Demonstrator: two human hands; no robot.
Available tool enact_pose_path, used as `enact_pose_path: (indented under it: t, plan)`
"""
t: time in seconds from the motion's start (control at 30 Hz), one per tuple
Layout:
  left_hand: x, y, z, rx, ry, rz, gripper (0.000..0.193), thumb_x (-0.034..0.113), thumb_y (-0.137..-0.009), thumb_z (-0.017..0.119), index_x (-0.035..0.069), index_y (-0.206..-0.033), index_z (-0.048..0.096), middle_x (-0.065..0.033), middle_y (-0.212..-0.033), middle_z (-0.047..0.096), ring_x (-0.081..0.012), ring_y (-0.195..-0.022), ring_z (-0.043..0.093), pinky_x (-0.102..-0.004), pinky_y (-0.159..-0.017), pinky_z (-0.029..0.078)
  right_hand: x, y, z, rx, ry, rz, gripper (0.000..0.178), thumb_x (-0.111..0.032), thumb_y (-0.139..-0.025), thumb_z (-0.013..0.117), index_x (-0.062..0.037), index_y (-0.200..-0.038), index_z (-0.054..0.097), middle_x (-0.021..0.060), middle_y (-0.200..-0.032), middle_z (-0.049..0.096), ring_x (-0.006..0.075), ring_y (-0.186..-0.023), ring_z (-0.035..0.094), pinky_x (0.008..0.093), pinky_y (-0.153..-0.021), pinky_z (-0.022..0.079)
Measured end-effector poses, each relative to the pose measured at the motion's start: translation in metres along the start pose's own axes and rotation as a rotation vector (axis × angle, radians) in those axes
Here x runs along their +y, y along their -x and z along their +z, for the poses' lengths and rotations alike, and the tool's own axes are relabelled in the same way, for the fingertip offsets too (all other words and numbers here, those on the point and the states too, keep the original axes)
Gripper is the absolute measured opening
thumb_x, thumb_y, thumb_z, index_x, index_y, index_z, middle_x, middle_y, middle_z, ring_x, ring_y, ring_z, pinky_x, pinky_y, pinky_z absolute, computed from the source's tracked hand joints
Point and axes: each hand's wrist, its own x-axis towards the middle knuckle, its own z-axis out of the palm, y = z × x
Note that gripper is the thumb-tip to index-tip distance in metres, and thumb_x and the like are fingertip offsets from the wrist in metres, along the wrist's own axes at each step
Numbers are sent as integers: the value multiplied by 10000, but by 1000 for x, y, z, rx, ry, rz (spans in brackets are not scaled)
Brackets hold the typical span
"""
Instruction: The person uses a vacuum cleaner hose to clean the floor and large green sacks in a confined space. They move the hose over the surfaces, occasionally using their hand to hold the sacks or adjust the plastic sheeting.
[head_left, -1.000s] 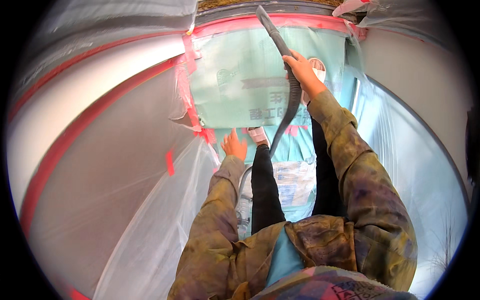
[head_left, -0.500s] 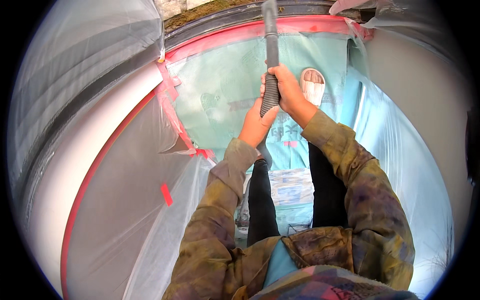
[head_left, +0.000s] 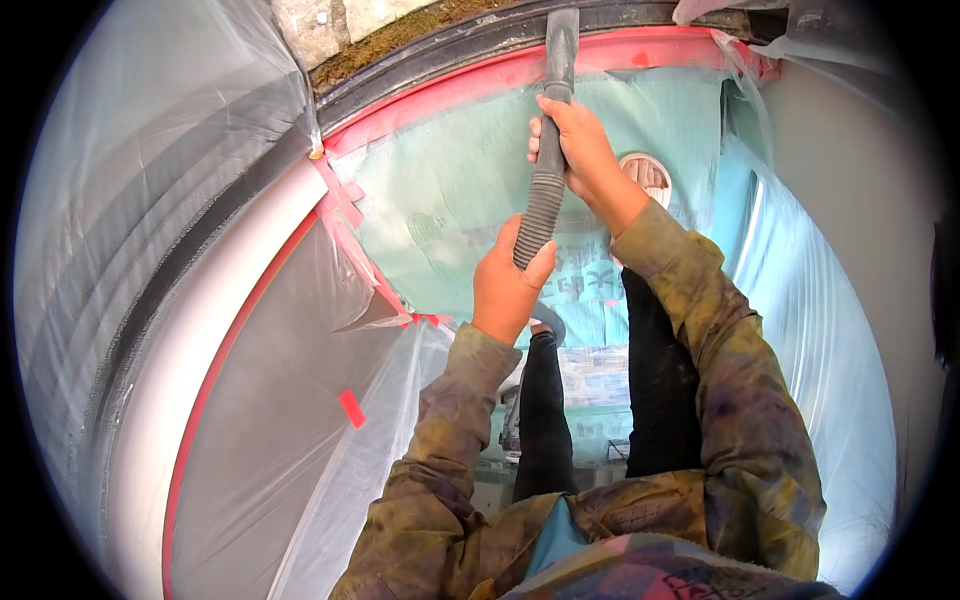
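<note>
A: Anything different? Start close in.
B: Yep. Got the left hand (head_left: 505, 285) on the ribbed hose (head_left: 540, 215) now, fingers curled round it; was off it, spread open, a second ago.
A: And the right?
B: Further up: see the right hand (head_left: 588, 148) clenched round the smooth grey wand (head_left: 549, 150), already holding on back then.
A: And the nozzle (head_left: 562, 48)?
B: Past the green floor sheet (head_left: 450, 170) and the red tape (head_left: 640, 52), over the dark rail (head_left: 420, 65), just short of the mossy strip (head_left: 400, 35). Can't tell if touching.
A: Meaning what?
B: Steadier two-handed aim at that rail, probably, going by the grip.
</note>
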Motion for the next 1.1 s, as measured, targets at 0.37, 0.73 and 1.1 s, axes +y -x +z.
enact_pose_path:
  t: [0.37, 0.73, 1.1]
  plan:
    - [-3, 20, -56, 354, 52, 141, 452, 153, -877, 691, -10, -1283, 577, -49, -989, 659, -104, -848, 592, -290, -776, 501, 36, -17, 77, -213, -95, 112, 183, -179, -960, 578, -50, -1067, 506, 78, -830, 592, 195, -667, 605, 368, -642, 544]
    - [16, 9, -108, 292, -62, 45, 400, 127, -858, 708, -28, -1218, 627, -39, -976, 662, -90, -838, 586, -260, -758, 495, 37, -35, 98, -86, -216, -7, 204, -122, -900, 579, -39, -1013, 430, 99, -808, 565, 225, -692, 599, 426, -655, 548]
    - [14, -3, -85, 327, -40, 62, 423, 142, -866, 709, -24, -1244, 617, -46, -1009, 670, -103, -857, 593, -264, -779, 496, 33, -55, 92, -133, -229, -18, 181, -116, -893, 572, -41, -998, 446, 88, -777, 558, 220, -659, 588, 422, -630, 545]
